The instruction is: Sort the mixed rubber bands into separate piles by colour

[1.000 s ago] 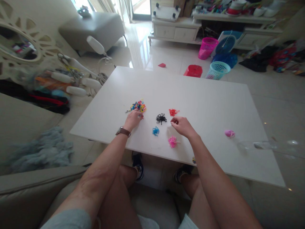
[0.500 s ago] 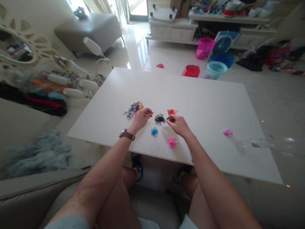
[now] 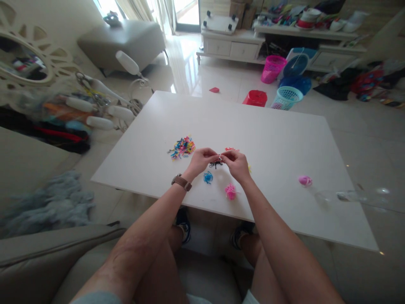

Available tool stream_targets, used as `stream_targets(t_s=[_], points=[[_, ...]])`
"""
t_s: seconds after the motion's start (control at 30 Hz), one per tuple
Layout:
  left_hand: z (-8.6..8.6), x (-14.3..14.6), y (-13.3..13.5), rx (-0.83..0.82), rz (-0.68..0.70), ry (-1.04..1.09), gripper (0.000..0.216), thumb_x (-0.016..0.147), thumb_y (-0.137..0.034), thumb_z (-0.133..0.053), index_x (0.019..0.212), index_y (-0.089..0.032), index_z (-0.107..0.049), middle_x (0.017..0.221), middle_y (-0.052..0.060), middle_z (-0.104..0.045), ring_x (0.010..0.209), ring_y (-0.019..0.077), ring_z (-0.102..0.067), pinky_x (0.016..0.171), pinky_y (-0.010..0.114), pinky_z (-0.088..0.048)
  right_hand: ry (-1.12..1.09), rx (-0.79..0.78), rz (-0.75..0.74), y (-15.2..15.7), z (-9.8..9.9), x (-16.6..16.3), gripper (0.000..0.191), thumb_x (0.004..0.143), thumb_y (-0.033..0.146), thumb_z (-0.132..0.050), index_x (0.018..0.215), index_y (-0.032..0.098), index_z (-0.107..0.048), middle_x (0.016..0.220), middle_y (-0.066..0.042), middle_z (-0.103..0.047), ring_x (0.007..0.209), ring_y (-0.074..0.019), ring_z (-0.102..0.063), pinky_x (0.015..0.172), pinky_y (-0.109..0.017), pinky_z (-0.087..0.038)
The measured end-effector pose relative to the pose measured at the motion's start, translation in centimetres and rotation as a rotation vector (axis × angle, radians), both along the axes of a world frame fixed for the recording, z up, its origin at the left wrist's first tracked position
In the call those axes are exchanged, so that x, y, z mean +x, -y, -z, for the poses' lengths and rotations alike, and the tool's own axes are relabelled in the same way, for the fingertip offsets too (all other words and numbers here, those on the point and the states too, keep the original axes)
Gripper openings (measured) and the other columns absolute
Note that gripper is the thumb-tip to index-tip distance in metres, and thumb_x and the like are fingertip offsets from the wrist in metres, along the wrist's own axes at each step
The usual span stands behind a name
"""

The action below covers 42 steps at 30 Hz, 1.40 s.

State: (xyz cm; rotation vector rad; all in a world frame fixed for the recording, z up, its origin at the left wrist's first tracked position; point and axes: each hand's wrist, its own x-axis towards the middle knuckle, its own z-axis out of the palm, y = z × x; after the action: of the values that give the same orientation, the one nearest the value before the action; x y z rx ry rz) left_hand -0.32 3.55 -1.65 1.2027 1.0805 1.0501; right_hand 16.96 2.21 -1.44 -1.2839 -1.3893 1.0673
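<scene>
My left hand [image 3: 204, 161] and my right hand [image 3: 236, 164] meet over the small black pile [image 3: 216, 165], both pinched at the fingertips. Something tiny and pale seems to lie between them, too small to name. Left of the hands is a mixed pile of small coloured bands [image 3: 182, 147]. A red pile [image 3: 232, 149] shows behind the right hand, partly covered. Nearer me lie a blue pile [image 3: 208, 177] and a pink pile [image 3: 230, 192] of similar pieces. A bit of yellow [image 3: 249, 168] peeks out beside my right hand.
On the right of the white table [image 3: 278, 143] lie a small purple object [image 3: 305, 181] and a clear, glass-like item [image 3: 344, 195]. Beyond the far edge stand a red bin [image 3: 255, 98] and a light blue basket [image 3: 287, 99]. A white lamp-like fixture [image 3: 122, 113] is close to the left edge.
My left hand has moved right, away from the mixed pile, and its fingertips now meet those of my right hand above the black pile. The view has shifted slightly.
</scene>
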Motion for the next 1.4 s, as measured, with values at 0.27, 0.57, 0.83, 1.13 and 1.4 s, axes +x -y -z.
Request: stream_targets(t_s=[0.27,0.57,0.83,1.13,1.4], points=[[1.1,0.0,-0.1,-0.226,-0.117,0.246,0.036,0.057,-0.038,-0.091,0.077,-0.014,-0.074,0.075,0.005,-0.073,0.074,0.0143,-0.066,0.079,0.031,-0.052,-0.039,-0.085,-0.022,-0.2,-0.2,-0.6,0.025,0.074,0.04,-0.078,0.083,0.017,-0.077,0.077,-0.005,-0.077,0.074,-0.0217,-0.073,0.075,-0.035,-0.06],[1.3,0.2,0.2,-0.155,-0.07,0.181,0.04,0.064,-0.037,-0.088,0.092,-0.011,-0.077,0.081,0.009,-0.077,0.076,0.0182,-0.071,0.081,0.035,-0.055,-0.029,-0.104,0.017,-0.8,0.9,-1.4,0.031,0.071,0.04,-0.078,0.092,0.017,-0.079,0.081,-0.008,-0.079,0.078,-0.0243,-0.075,0.077,-0.038,-0.061],[1.2,-0.4,0.6,-0.101,-0.071,0.01,0.022,0.074,-0.021,-0.078,0.094,-0.014,-0.07,0.077,0.008,-0.078,0.073,0.019,-0.073,0.074,0.032,-0.056,0.254,0.018,-0.071,-1.0,0.7,-1.8,0.016,0.077,0.03,-0.067,0.082,0.019,-0.076,0.079,-0.005,-0.077,0.074,-0.0206,-0.072,0.073,-0.033,-0.057],[1.6,-4.6,-1.1,0.002,-0.277,-0.593,0.02,0.076,-0.003,-0.061,0.085,-0.015,-0.073,0.095,0.01,-0.078,0.087,0.0194,-0.072,0.084,0.031,-0.054,0.379,-0.075,0.317,-2.8,3.2,1.3,0.014,0.073,0.026,-0.065,0.077,0.017,-0.075,0.079,-0.008,-0.077,0.073,-0.0217,-0.07,0.076,-0.033,-0.054],[3.1,-10.1,-1.4,-0.123,-0.45,-0.875,0.019,0.076,-0.016,-0.068,0.093,-0.018,-0.078,0.094,0.008,-0.078,0.092,0.0221,-0.071,0.085,0.03,-0.051,0.426,-0.093,0.401,-3.5,4.4,2.2,0.026,0.076,0.028,-0.061,0.091,0.015,-0.078,0.092,-0.013,-0.079,0.083,-0.0236,-0.071,0.085,-0.036,-0.055]])
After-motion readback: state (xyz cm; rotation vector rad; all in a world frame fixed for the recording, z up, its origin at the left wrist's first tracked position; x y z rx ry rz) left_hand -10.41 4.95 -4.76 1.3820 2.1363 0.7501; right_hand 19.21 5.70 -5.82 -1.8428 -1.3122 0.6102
